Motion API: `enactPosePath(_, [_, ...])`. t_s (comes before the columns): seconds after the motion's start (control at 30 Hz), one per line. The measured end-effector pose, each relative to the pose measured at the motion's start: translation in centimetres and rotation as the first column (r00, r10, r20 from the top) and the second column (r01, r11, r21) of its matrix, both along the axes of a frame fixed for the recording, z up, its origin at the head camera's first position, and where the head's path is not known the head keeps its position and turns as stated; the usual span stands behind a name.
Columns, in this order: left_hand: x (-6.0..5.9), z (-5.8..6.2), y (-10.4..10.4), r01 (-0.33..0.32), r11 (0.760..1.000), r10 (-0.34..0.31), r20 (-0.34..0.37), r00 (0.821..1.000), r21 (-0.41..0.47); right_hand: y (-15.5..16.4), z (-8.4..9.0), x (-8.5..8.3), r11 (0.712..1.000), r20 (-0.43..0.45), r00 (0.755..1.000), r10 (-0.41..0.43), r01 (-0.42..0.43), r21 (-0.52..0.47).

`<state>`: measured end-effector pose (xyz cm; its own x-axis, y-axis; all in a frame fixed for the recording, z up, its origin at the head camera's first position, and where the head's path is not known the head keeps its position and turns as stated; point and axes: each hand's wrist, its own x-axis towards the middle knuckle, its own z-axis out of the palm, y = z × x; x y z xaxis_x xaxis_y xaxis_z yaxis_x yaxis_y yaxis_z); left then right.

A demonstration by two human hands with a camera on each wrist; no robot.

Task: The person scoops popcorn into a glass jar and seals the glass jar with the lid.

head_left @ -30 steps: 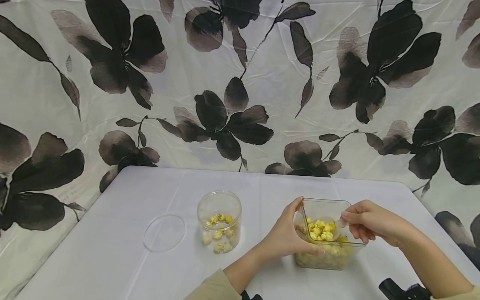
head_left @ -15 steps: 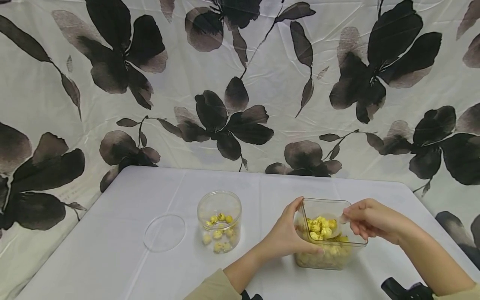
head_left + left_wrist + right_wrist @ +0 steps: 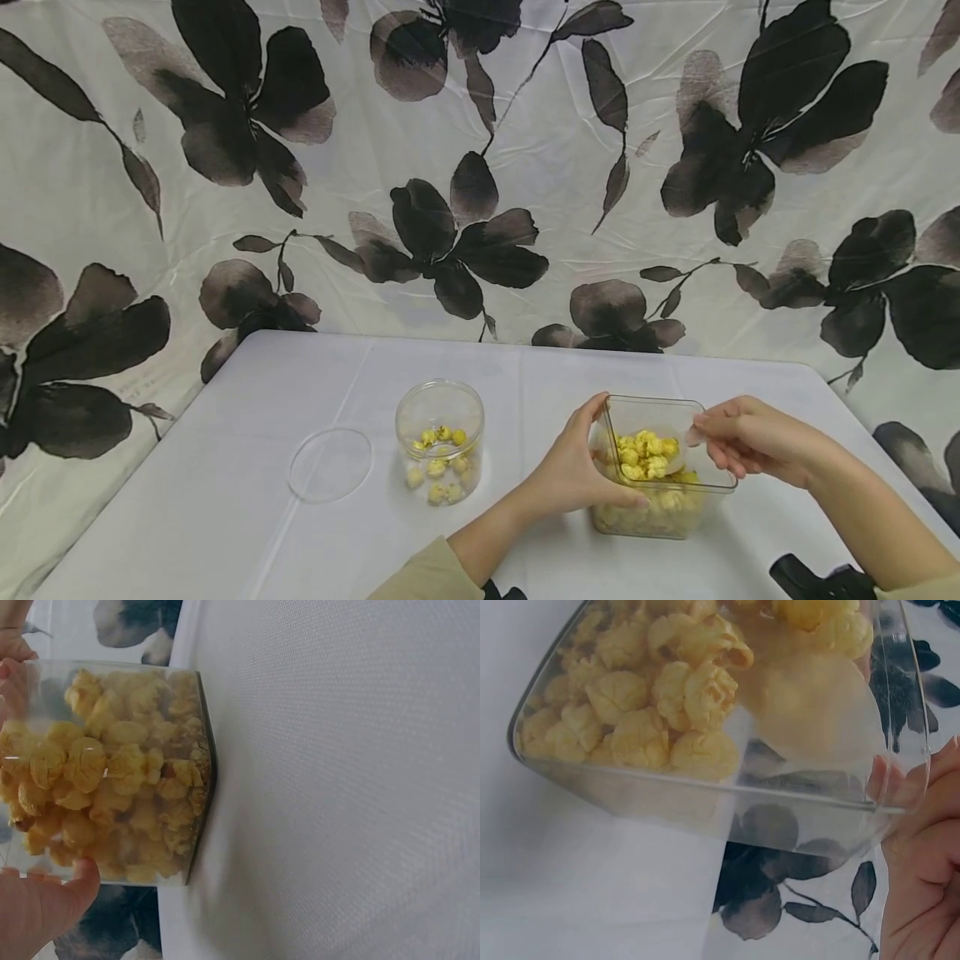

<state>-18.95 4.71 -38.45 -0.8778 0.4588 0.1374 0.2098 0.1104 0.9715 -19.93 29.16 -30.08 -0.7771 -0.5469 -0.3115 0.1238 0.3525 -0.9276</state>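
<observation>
My left hand (image 3: pixel 581 467) grips a square clear container (image 3: pixel 660 512) of yellow popcorn on the white table, thumb on the far rim and fingers round the near side. My right hand (image 3: pixel 716 440) pinches the handle of a clear plastic spoon (image 3: pixel 651 450) heaped with popcorn, just above the container's contents. The left wrist view shows the container (image 3: pixel 120 772) side-on, with my thumb (image 3: pixel 37 907) on its wall. In the right wrist view the spoon's bowl (image 3: pixel 817 705) lies behind the container's wall (image 3: pixel 705 795), and my right hand (image 3: pixel 922 877) is at the edge.
A round clear jar (image 3: pixel 439 442) with some popcorn at its bottom stands open left of the container. Its clear lid (image 3: pixel 330 464) lies flat further left. A flower-print cloth (image 3: pixel 480 167) hangs behind the table (image 3: pixel 225 517). A black object (image 3: pixel 817 579) sits at the near right edge.
My right hand has lifted slightly, and the spoon's load of popcorn has risen a little inside the container. The left hand, jar and lid have stayed put.
</observation>
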Motion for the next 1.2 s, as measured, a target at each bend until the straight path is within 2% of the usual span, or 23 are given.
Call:
enactPosePath(0.23, [0.0,0.1,0.0,-0.002,1.0,0.002,0.0,1.0,-0.011,0.5,-0.1,0.5,1.0,-0.026,1.0,-0.008,0.009,0.028])
enactPosePath(0.37, [0.0,0.1,0.0,-0.001,1.0,0.001,0.001,1.0,-0.016,0.6,-0.3,0.9,0.995,-0.043,0.998,-0.054,0.058,0.081])
enactPosePath(0.5, [0.0,0.0,0.0,-0.003,1.0,0.003,0.005,1.0,-0.017,0.9,-0.6,1.2,0.992,-0.041,0.996,-0.085,0.089,0.09])
enactPosePath(0.77, [0.0,0.0,0.0,-0.016,0.999,0.015,-0.01,1.0,-0.043,1.6,-0.9,1.6,0.999,-0.063,0.997,-0.037,0.039,0.029])
enactPosePath(1.0, [-0.1,0.0,-0.1,-0.014,0.999,0.013,-0.015,1.0,-0.031,1.0,-0.9,1.5,0.997,-0.075,0.996,-0.049,0.054,0.063])
enactPosePath(1.2, [0.0,0.0,-0.1,-0.013,0.999,0.012,-0.016,1.0,-0.03,1.4,-1.0,1.9,0.999,-0.081,0.996,-0.03,0.033,0.034])
